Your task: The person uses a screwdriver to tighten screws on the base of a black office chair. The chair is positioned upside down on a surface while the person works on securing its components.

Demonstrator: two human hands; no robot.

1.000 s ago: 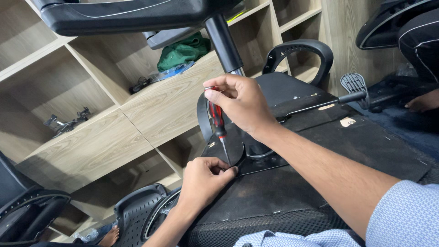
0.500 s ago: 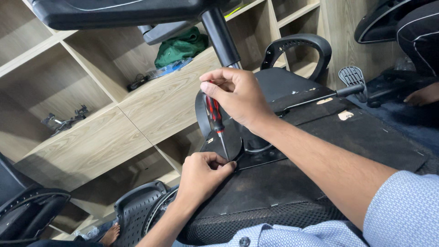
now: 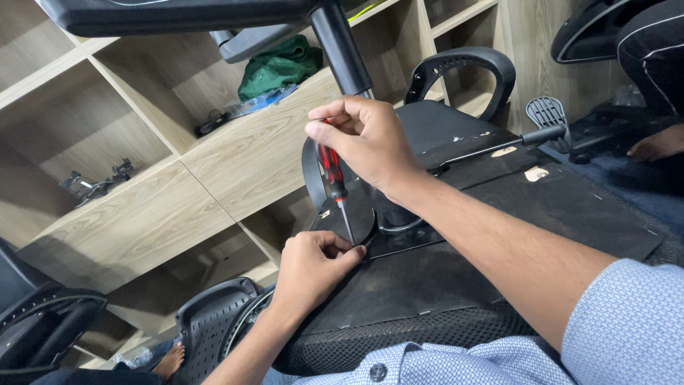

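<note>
Head view: a screwdriver (image 3: pixel 333 175) with a red and black handle is held upright in the right hand (image 3: pixel 367 139), its fingers closed around the top of the handle, and its tip is set down at the edge of the metal plate (image 3: pixel 399 239) on the underside of an upturned chair seat (image 3: pixel 499 235). Just below the tip, the left hand (image 3: pixel 310 267) is curled shut, fingertips pinched on something too small to be made out, probably a screw, held against the seat. A screw appears to be in the course of being started or driven; steady downward pressure and a straight shaft would be called for next. A black lever (image 3: pixel 499 146) runs out from the plate toward the right. Behind stand wooden shelves (image 3: pixel 235 164) with a green cloth (image 3: pixel 278 68), and other black chairs are seen around.
</note>
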